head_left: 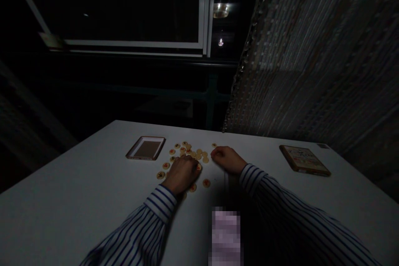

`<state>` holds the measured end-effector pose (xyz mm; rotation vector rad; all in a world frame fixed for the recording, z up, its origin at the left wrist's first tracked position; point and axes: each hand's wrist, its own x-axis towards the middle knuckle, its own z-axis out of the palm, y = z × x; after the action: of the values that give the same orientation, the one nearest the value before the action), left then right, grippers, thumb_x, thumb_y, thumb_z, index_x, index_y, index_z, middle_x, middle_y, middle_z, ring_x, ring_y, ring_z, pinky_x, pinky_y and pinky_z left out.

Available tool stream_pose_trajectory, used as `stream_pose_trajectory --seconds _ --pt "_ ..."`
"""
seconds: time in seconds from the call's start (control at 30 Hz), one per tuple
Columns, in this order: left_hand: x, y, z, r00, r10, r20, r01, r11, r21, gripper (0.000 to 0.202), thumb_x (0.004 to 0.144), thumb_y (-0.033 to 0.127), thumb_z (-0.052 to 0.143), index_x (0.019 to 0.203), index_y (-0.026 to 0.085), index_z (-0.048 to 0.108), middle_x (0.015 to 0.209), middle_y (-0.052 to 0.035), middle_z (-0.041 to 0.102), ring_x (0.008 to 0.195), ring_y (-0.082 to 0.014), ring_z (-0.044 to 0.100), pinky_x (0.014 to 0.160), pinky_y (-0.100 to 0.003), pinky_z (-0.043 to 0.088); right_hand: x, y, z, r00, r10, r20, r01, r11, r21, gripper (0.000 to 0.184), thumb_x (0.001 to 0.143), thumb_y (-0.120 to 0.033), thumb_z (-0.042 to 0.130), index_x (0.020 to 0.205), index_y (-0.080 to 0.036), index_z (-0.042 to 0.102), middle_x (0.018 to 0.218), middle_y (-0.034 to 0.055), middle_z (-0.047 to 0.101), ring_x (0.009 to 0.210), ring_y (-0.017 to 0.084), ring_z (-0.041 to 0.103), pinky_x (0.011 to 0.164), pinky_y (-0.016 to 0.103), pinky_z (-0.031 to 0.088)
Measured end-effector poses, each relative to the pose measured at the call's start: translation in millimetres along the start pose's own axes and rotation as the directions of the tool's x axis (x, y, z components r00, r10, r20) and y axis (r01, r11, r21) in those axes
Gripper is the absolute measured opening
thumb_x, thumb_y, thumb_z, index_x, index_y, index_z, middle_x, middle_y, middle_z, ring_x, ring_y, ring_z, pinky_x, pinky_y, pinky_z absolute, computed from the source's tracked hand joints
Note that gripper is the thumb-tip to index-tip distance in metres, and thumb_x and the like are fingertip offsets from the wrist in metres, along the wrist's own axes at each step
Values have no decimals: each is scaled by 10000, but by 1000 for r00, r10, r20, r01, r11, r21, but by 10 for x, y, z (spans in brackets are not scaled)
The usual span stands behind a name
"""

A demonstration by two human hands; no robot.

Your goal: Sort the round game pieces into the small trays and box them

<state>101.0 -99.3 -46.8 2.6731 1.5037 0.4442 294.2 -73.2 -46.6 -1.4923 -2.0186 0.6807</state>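
Round wooden Chinese chess pieces (198, 156) lie loosely spread on the white table (93, 199), some with red or dark characters face up, others showing plain. Over the near part of this spread is my left hand (182, 173), its fingers curled down among the pieces; their tips are hidden. One red-marked piece (198, 167) shows right beside those fingers. My right hand (228, 159) rests at the right edge of the group with its fingers closed, and whatever they hold is hidden. A single piece (214, 145) lies just beyond it.
Left of the pieces sits an open shallow box tray (133, 152). A flat box lid with printed writing (307, 160) lies at the right. Beyond the table are a dark window (204, 12) and a beaded string curtain (280, 58). The room is dim.
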Motion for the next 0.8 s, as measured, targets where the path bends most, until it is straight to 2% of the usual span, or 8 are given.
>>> stream_pose_trajectory --seconds 0.17,0.33,0.57,0.8 --pt "53 30 68 999 28 43 -32 996 85 297 795 300 363 733 179 626 787 -93 639 750 -213 562 674 -322 362 -76 -5 -14 998 -56 30 62 942 -331 242 746 -233 431 857 -175 637 773 41 648 721 137 560 649 226 363" --pt "83 33 84 997 7 73 -16 993 119 278 779 289 380 737 171 628 787 -101 647 749 -216 573 678 -323 371 -57 -50 50 994 -84 72 109 839 -534 239 770 -273 423 897 -200 612 877 59 639 859 180 530 722 272 337" --pt "86 -13 109 995 5 103 -18 993 120 319 795 324 362 711 168 628 782 -100 646 760 -216 574 689 -324 376 25 -112 169 985 -107 132 167 750 -640 273 794 -349 412 946 -186 570 957 92 614 956 221 490 774 343 311" --pt "38 -46 55 996 19 89 -24 998 62 262 775 340 418 734 179 620 784 -97 632 772 -231 562 714 -350 364 69 -132 229 986 -104 132 165 749 -642 244 774 -317 455 925 -165 571 922 112 627 925 245 505 759 361 316"
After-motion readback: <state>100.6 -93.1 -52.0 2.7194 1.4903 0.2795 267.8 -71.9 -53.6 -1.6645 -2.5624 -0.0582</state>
